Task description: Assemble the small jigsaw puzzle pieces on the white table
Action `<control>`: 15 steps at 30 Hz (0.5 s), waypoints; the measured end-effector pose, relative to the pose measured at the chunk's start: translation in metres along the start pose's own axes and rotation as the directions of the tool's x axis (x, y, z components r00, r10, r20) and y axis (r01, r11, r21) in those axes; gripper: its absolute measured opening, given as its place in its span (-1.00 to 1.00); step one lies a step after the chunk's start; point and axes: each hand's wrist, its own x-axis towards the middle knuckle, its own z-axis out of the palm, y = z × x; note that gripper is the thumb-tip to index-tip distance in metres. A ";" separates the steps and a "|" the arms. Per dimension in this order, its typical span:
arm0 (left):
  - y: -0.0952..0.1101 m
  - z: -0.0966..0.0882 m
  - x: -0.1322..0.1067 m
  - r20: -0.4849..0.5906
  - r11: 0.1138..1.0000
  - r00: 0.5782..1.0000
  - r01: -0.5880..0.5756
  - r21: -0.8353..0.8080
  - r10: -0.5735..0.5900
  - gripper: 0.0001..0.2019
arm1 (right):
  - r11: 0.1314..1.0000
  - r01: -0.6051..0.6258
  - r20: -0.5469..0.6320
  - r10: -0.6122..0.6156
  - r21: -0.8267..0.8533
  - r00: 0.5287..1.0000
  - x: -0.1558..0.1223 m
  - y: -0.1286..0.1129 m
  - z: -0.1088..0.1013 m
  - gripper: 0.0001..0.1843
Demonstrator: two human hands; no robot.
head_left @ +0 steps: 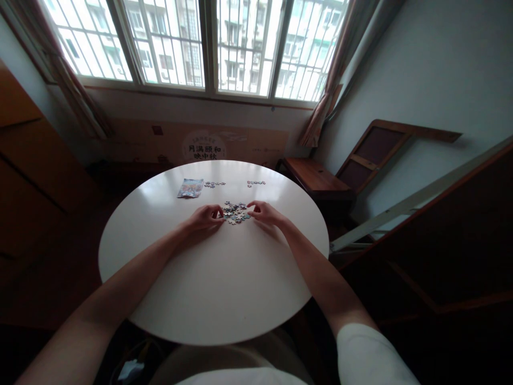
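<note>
A loose heap of jigsaw puzzle pieces [236,213] lies near the middle of the round white table [216,289]. At the heap's left edge is my left hand [206,216], its thumb and forefinger bent close together; whatever is between them is too small to make out. My right hand [264,212] rests by the right edge, thumb and forefinger apart, fingertips at the outermost pieces. Beyond the heap lie a short group of puzzle pieces [215,184] on the left and another joined row of pieces [256,183] on the right.
A colourful printed picture sheet or packet [191,188] lies at the table's back left. Behind the table stands a printed cardboard panel [248,140] under barred windows. A wooden bench [315,175] is at the back right, and dark wooden furniture [433,256] stands on the right.
</note>
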 end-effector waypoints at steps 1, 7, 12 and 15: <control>-0.001 0.000 0.001 0.006 1.000 1.000 0.002 -0.018 -0.002 -0.69 | 1.000 0.004 -0.002 -0.004 0.000 1.000 0.000 0.000 0.000 -0.63; -0.007 0.002 0.003 0.018 0.995 1.000 -0.005 -0.099 0.006 -0.66 | 1.000 -0.001 -0.013 0.001 0.008 1.000 0.001 0.003 0.002 -0.64; -0.009 0.001 0.005 0.057 0.989 0.998 -0.016 -0.149 0.024 -0.66 | 1.000 0.011 -0.008 -0.011 0.008 1.000 0.001 0.004 0.003 -0.64; -0.006 -0.001 0.006 0.089 0.984 0.996 0.002 -0.180 0.015 -0.66 | 1.000 0.013 -0.011 -0.013 0.002 1.000 0.001 0.004 0.003 -0.65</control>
